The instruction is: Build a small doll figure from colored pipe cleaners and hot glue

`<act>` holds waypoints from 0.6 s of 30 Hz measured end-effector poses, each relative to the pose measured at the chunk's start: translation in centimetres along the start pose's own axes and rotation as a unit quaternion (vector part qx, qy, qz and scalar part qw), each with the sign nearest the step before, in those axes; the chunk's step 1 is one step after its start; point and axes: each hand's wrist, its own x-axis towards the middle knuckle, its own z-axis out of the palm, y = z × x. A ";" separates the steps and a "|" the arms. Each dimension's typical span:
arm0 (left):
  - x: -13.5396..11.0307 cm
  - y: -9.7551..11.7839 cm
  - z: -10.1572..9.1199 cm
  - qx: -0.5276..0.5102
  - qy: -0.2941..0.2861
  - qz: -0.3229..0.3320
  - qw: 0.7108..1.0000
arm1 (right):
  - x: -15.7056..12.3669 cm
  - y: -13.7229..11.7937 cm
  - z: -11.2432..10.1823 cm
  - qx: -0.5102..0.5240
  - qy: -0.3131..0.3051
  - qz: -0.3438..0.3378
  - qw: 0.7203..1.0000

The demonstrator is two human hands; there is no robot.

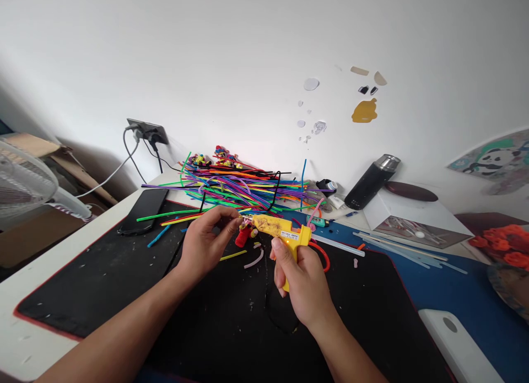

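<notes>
Head view: right hand [306, 278] wrapped around yellow hot glue gun [273, 226], nozzle pointing left; left hand [206, 237] pinched nearly closed at the tip, can't tell what's in it. Red fuzzy piece [242, 237] sits on black mat [206, 328], just below nozzle. My read: gluing underway, that piece unfinished; small colorful figures [225, 156] at far left look assembled, plenty of loose pipe cleaners [243, 187] unused. Phone [144, 212] left, spare glue sticks [405, 251] and black flask [367, 184] far right. Beyond: white wall [231, 52], fan [25, 176] at left.
</notes>
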 end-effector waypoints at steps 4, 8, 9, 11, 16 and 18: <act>-0.1 -0.1 0.0 -0.001 -0.002 -0.003 1.000 | -0.1 0.1 0.0 -0.001 0.005 -0.001 1.000; -0.1 -0.1 0.0 -0.002 0.000 -0.002 1.000 | -0.1 0.2 0.0 0.000 0.006 -0.001 1.000; -0.1 -0.1 -0.1 -0.002 0.000 -0.003 1.000 | -0.1 0.2 0.0 0.000 0.007 -0.001 1.000; -0.1 -0.1 -0.1 -0.002 0.001 -0.004 1.000 | -0.1 0.2 0.0 -0.001 0.006 -0.001 1.000; -0.1 -0.1 -0.1 -0.002 0.002 -0.005 1.000 | 0.0 0.2 0.0 -0.005 0.004 -0.002 1.000; -0.1 -0.1 -0.1 -0.005 0.000 -0.008 1.000 | 0.0 0.2 0.0 -0.005 0.006 -0.003 1.000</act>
